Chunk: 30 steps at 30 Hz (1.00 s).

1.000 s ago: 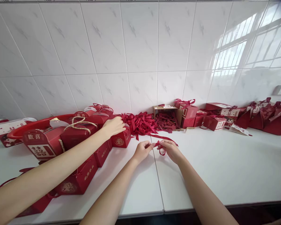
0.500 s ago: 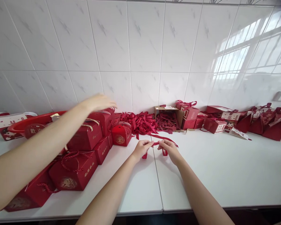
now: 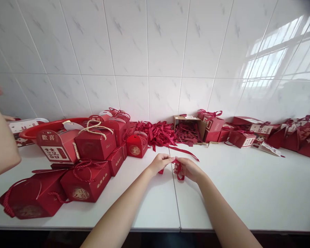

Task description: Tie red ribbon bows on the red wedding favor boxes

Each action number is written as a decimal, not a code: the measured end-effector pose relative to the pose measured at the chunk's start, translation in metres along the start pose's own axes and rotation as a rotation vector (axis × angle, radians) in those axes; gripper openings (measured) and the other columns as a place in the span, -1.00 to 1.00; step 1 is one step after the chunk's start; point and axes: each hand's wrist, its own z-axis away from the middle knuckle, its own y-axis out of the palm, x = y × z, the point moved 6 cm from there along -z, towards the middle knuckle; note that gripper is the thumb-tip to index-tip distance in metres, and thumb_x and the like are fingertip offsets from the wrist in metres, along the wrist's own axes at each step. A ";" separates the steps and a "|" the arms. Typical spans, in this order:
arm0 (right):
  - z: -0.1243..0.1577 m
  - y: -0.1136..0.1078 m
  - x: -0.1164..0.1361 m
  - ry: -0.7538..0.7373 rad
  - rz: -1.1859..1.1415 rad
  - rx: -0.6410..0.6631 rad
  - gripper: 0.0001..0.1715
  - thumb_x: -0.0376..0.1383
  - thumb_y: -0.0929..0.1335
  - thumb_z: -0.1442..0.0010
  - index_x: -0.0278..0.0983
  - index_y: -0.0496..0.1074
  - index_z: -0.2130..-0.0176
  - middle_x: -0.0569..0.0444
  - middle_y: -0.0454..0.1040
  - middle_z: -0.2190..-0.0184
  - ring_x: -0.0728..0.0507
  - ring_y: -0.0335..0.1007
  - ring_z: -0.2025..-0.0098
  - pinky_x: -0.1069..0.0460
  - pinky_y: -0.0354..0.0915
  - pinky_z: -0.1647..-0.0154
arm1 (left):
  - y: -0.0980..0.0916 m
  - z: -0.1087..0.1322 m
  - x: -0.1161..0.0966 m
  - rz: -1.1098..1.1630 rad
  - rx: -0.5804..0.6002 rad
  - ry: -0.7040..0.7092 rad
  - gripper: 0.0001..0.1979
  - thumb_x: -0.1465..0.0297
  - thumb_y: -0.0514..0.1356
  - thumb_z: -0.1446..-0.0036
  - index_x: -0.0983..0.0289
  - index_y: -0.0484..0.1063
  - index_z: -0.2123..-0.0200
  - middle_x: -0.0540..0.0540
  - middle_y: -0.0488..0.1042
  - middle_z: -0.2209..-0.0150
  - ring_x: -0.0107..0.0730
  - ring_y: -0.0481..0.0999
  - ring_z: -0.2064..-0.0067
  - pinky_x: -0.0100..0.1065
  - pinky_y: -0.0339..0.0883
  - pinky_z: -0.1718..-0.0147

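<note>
Both hands meet over the seam of the white table, pinching one dark red ribbon [image 3: 181, 172]. My left hand [image 3: 158, 163] is closed on it with thumb and forefinger, and a short end hangs below. My right hand [image 3: 189, 168] is closed on the same ribbon, with a loop hanging under the fingers. Just behind the hands another red ribbon [image 3: 184, 152] lies stretched on the table. Beyond it sits a heap of red ribbons [image 3: 158, 132], beside an open cardboard box [image 3: 202, 129] filled with ribbon pieces.
Red gift boxes [image 3: 85, 181] with cord handles are stacked at the left, before a red basin [image 3: 32, 132]. A small bright red box [image 3: 136, 145] stands near the ribbon heap. More red boxes [image 3: 240, 138] line the tiled wall at right. Another person's arm [image 3: 2, 144] enters from the left.
My hands have drawn closer together on the ribbon. The other person's arm has pulled back from above the boxes to the far left. The view has shifted slightly.
</note>
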 end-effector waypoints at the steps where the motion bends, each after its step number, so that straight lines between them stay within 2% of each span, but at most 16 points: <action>1: 0.000 -0.003 0.002 -0.013 -0.020 -0.013 -0.69 -0.11 0.41 -0.11 -0.32 0.41 0.39 0.09 0.43 0.52 -0.05 0.42 0.49 0.10 0.24 0.53 | -0.005 -0.001 0.001 0.006 -0.004 0.005 -0.59 0.06 0.30 0.07 0.33 0.39 0.56 -0.19 0.05 0.74 -0.64 -0.02 0.69 -0.43 -0.19 0.68; 3: 0.000 -0.007 0.006 -0.038 -0.059 -0.023 -0.72 -0.13 0.41 -0.11 -0.31 0.43 0.39 0.08 0.45 0.50 -0.05 0.42 0.47 0.09 0.24 0.53 | -0.010 -0.002 0.000 0.012 -0.005 0.005 -0.56 0.02 0.30 0.11 0.31 0.37 0.57 -0.20 0.01 0.75 -0.64 -0.09 0.68 -0.40 -0.27 0.66; 6: 0.002 -0.008 0.012 -0.074 -0.109 -0.001 -0.68 -0.08 0.40 -0.11 -0.30 0.44 0.43 0.04 0.46 0.51 -0.10 0.45 0.42 0.09 0.19 0.58 | -0.009 -0.001 0.001 0.011 0.002 -0.001 -0.56 0.02 0.29 0.10 0.29 0.33 0.60 -0.19 0.00 0.76 -0.63 -0.11 0.68 -0.39 -0.29 0.65; 8: 0.004 -0.009 0.017 -0.113 -0.139 0.016 -0.68 -0.09 0.41 -0.10 -0.30 0.45 0.45 0.05 0.46 0.51 -0.11 0.46 0.38 0.08 0.24 0.51 | -0.008 -0.002 0.002 0.009 0.009 -0.001 -0.57 0.03 0.29 0.09 0.28 0.32 0.60 -0.18 0.00 0.76 -0.62 -0.10 0.68 -0.39 -0.29 0.65; 10: 0.007 -0.009 0.021 -0.163 -0.167 0.028 -0.73 -0.13 0.43 -0.08 -0.30 0.48 0.44 0.06 0.48 0.49 -0.09 0.45 0.37 0.04 0.32 0.35 | -0.007 -0.003 0.004 0.013 0.016 0.003 -0.56 0.03 0.28 0.07 0.27 0.28 0.61 -0.18 0.02 0.75 -0.62 -0.08 0.69 -0.39 -0.28 0.66; 14: 0.010 -0.013 0.027 -0.250 -0.225 0.023 -0.79 -0.18 0.47 0.00 -0.25 0.53 0.36 0.05 0.53 0.33 -0.10 0.42 0.28 -0.05 0.32 0.12 | -0.010 -0.005 0.006 0.047 0.026 0.013 -0.52 0.03 0.27 0.05 0.24 0.17 0.64 -0.17 0.04 0.75 -0.62 -0.06 0.69 -0.40 -0.23 0.66; 17: 0.013 -0.019 0.030 -0.311 -0.283 -0.014 -0.82 -0.16 0.48 0.04 -0.18 0.51 0.41 0.08 0.53 0.14 -0.13 0.41 0.17 -0.09 0.31 0.08 | -0.010 -0.005 0.005 0.076 0.030 0.013 -0.50 0.02 0.27 0.06 0.23 0.13 0.65 -0.17 0.03 0.75 -0.62 -0.06 0.70 -0.40 -0.23 0.66; 19: 0.015 -0.023 0.032 -0.352 -0.323 -0.048 -0.82 -0.12 0.48 0.04 -0.14 0.49 0.46 0.13 0.51 0.10 -0.12 0.40 0.15 -0.10 0.32 0.07 | -0.009 -0.004 0.004 0.092 0.032 0.011 -0.49 0.01 0.28 0.08 0.23 0.12 0.65 -0.17 0.02 0.75 -0.63 -0.07 0.69 -0.40 -0.25 0.65; 22: 0.020 -0.028 0.037 -0.414 -0.378 -0.099 -0.77 -0.04 0.44 0.00 -0.11 0.48 0.51 0.18 0.52 0.16 -0.10 0.40 0.14 -0.10 0.31 0.04 | -0.007 -0.004 0.002 0.113 0.034 0.009 -0.50 0.02 0.30 0.10 0.24 0.15 0.65 -0.18 0.01 0.75 -0.63 -0.07 0.69 -0.40 -0.26 0.64; 25: 0.027 -0.040 0.047 -0.563 -0.510 -0.165 -0.71 0.02 0.40 -0.04 -0.08 0.47 0.54 0.20 0.53 0.19 -0.09 0.40 0.12 -0.12 0.29 0.01 | -0.009 -0.003 0.002 0.141 0.028 0.003 -0.53 0.08 0.33 0.10 0.25 0.17 0.64 -0.19 -0.01 0.73 -0.64 -0.07 0.68 -0.40 -0.27 0.64; 28: 0.037 -0.059 0.056 -0.734 -0.692 -0.242 -0.80 -0.04 0.40 -0.07 -0.05 0.49 0.50 0.26 0.54 0.24 -0.04 0.40 0.14 -0.09 0.29 0.03 | -0.016 -0.004 0.003 0.192 0.016 -0.002 -0.53 0.14 0.34 0.07 0.26 0.13 0.64 -0.20 -0.03 0.73 -0.66 -0.10 0.68 -0.42 -0.29 0.65; 30: 0.041 -0.070 0.058 -0.776 -0.794 -0.290 -0.88 -0.11 0.39 -0.08 -0.06 0.51 0.40 0.25 0.56 0.28 -0.03 0.41 0.18 -0.06 0.30 0.06 | -0.021 -0.005 0.004 0.245 0.020 -0.006 -0.56 0.19 0.30 -0.02 0.26 0.13 0.62 -0.21 -0.03 0.72 -0.67 -0.10 0.68 -0.46 -0.26 0.67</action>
